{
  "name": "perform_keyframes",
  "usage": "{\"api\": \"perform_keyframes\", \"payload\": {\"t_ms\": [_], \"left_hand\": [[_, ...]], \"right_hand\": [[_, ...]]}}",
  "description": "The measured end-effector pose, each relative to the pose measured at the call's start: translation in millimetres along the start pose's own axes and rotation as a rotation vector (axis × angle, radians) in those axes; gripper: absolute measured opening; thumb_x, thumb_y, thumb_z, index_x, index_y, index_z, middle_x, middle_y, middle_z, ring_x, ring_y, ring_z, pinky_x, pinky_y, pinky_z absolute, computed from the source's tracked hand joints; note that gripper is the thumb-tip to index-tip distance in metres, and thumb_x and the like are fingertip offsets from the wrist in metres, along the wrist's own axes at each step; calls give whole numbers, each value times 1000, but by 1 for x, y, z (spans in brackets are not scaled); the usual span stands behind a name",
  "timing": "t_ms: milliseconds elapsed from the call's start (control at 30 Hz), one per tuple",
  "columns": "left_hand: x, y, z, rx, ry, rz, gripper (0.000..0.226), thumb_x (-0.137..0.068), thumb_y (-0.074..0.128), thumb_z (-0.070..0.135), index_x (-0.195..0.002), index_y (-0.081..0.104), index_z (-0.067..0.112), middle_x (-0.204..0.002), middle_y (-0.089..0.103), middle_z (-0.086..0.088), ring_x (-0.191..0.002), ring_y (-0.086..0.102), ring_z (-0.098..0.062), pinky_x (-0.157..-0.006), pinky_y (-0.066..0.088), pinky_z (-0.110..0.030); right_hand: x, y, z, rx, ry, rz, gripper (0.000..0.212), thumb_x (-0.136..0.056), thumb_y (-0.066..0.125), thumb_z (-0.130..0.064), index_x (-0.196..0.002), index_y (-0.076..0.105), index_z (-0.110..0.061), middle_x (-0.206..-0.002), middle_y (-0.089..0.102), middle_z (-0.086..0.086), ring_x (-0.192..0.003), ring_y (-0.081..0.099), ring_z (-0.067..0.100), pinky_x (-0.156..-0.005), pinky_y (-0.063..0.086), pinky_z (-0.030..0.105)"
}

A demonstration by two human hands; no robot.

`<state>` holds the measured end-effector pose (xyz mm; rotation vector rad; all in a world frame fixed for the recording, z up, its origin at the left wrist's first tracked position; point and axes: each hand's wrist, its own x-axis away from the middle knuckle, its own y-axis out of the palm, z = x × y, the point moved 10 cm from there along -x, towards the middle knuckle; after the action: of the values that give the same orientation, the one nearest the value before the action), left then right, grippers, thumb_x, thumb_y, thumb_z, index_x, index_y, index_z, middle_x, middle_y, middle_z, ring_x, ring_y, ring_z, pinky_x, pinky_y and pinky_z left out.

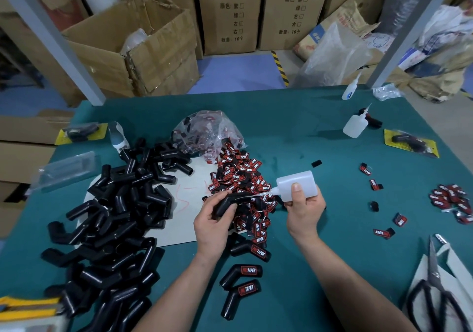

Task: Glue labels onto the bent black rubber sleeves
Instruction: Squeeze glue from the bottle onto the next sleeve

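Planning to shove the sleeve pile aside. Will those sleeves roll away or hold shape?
Rolling seems unlikely: the sleeves are bent. Interlocked, they'd probably shift as a clump. Open hollow ends suggest they're light, squashable.

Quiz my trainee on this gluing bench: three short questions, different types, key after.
1. True or false: the right hand holds scissors.
2. The left hand grips: A) a bent black sleeve B) a loose label C) a plastic bag.
3. Fill in: the glue bottle nozzle points toward the held ____.
Key: 1 false, it holds the glue bottle; 2 A; 3 sleeve.
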<state>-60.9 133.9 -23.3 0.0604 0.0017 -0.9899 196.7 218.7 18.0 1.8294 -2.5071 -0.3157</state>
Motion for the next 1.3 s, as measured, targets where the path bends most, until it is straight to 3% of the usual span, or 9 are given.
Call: {"api": "perform_keyframes", "payload": {"t_ms": [167,367,467,567,700,833,1033,1300], "left_hand": [[3,0,-9,-1,-97,5,40,-87,81,2,-110,79,35,-114,76,3,-104,72,-18,-99,56,-58],[3,0,-11,-7,-126,5,37,-86,81,3,-112,78,30,-112,76,1,-97,70,-19,-93,54,-68],[4,1,-7,1,-105,9,39,-86,81,0,-110,78,30,-112,77,2,-99,70,-17,-99,54,-62],[4,2,-2,-3,-68,7,42,-85,80,-3,-108,77,32,-113,77,8,-106,71,-12,-105,54,-48],[4,2,0,6,-50,1,49,-85,80,-2,-105,79,42,-114,77,7,-108,71,-13,-104,54,-37],[4,2,1,5,-49,2,51,-86,81,0,-107,78,46,-115,76,7,-110,71,-15,-103,54,-38],[5,1,5,-19,-25,3,53,-85,81,-1,-106,77,48,-115,76,10,-109,70,-9,-102,54,-31],[4,2,4,-5,-29,7,52,-85,81,-2,-106,78,46,-113,76,9,-107,71,-9,-101,56,-35]], "right_hand": [[0,0,-2,20,-9,12,14,-77,68,-51,-76,69,-38,-63,63,-12,-56,58,6,-46,45,20],[-2,-4,-1,77,-30,38,17,-79,66,-57,-76,68,-40,-67,59,-6,-60,54,20,-58,44,32],[-3,-4,3,73,-9,41,25,-78,68,-63,-77,68,-37,-70,58,2,-63,54,21,-59,44,35],[-3,-3,6,53,14,24,42,-72,69,-77,-77,67,-36,-69,56,2,-63,53,21,-53,43,28],[-3,-3,2,63,4,31,37,-73,70,-75,-77,68,-38,-69,57,0,-59,54,19,-49,43,25],[-2,-3,-1,75,-12,29,20,-78,67,-58,-76,68,-38,-67,59,-7,-58,56,15,-47,44,24],[-3,-1,-2,54,-16,12,18,-79,67,-55,-76,67,-37,-62,60,-12,-53,55,7,-44,43,21],[-4,1,1,25,11,7,16,-77,68,-53,-75,68,-37,-61,61,-12,-53,56,7,-44,44,22]]}}
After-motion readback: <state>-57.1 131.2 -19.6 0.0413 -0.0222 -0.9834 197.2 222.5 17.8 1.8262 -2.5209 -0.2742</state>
